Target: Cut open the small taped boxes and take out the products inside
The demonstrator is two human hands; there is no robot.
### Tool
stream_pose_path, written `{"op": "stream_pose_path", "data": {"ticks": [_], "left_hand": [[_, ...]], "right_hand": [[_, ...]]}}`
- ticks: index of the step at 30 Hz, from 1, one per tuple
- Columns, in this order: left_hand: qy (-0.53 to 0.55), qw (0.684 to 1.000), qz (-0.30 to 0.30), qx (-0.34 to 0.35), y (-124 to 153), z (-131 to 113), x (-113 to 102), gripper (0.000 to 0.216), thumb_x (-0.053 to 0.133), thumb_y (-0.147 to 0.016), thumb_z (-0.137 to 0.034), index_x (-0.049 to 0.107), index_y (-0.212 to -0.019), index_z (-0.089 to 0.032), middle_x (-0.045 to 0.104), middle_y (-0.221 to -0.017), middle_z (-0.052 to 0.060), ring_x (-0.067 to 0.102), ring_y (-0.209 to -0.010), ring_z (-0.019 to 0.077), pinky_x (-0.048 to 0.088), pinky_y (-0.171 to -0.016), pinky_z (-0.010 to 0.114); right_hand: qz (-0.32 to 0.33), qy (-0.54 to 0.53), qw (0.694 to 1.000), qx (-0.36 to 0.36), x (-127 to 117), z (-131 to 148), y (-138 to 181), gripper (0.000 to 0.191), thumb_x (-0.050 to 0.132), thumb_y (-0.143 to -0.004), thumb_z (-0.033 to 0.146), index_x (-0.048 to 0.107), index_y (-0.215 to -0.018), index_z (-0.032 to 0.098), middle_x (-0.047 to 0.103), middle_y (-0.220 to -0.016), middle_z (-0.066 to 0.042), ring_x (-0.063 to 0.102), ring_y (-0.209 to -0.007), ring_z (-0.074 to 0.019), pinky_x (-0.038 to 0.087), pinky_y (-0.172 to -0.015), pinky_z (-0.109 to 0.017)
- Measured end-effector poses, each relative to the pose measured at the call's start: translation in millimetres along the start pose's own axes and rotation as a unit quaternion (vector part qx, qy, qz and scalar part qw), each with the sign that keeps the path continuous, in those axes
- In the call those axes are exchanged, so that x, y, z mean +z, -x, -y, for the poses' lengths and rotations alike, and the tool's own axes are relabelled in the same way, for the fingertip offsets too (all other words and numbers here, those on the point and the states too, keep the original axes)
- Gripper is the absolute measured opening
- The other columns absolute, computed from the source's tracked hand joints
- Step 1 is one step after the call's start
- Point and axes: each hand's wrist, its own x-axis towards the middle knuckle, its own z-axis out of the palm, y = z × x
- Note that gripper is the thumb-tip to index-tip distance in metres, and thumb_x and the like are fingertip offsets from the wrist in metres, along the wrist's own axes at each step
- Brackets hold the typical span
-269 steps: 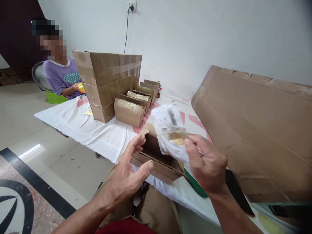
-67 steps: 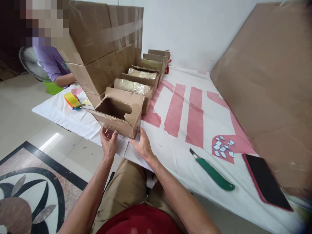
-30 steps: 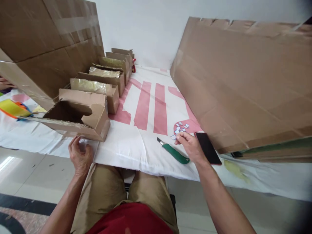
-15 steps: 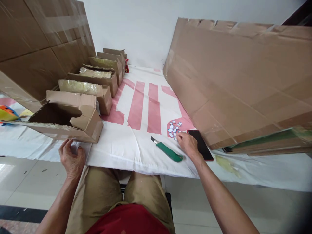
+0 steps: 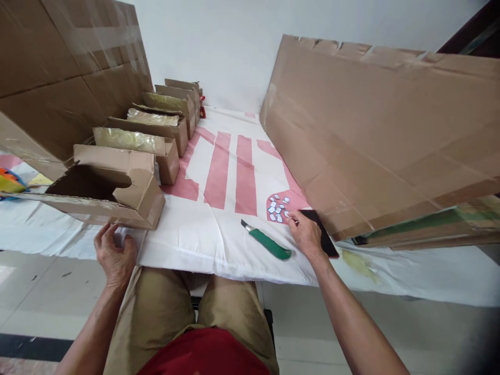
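Observation:
My right hand [image 5: 307, 234] is at the right side of the table, thumb and forefinger pinched together at the edge of a small white piece with a dark blue border. Several more such pieces [image 5: 278, 210] lie loose in a cluster beyond the fingertips. Under and beside this hand is a dark phone-like slab [image 5: 321, 233] with a red edge, partly covered. A green utility knife [image 5: 269, 244], blade out, lies left of the hand. My left hand [image 5: 116, 253] rests at the table's front edge, fingers apart and holding nothing, just before an open cardboard box [image 5: 144, 208].
Several open cardboard boxes [image 5: 172, 159] stand in a row behind the nearest one. Tall cardboard panels rise at the left [image 5: 78, 67] and right [image 5: 375, 130]. The white cloth [image 5: 187, 239] has pink stripes. A small red item [image 5: 202, 108] sits by the farthest boxes.
My right hand has shifted slightly right and down, its pinched fingertips now showing a white piece at them. The left hand and the knife have stayed in place.

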Motion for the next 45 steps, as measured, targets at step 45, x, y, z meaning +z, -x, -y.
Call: {"op": "stream_pose_path", "data": {"ticks": [45], "left_hand": [[0.220, 0.970, 0.030, -0.097, -17.5, -4.2, 29.9, 0.076, 0.058, -0.071, -0.007, 0.048, -0.146, -0.019, 0.044, -0.155, 0.018, 0.041, -0.150, 0.0316, 0.039, -0.124, 0.050]], "right_hand": [[0.165, -0.377, 0.857, -0.309, 114.4, 312.0, 72.1, 0.042, 0.056, -0.085, 0.036, 0.068, -0.122, 0.020, 0.080, -0.110, -0.013, 0.076, -0.096, -0.0268, 0.063, -0.074, -0.036]]}}
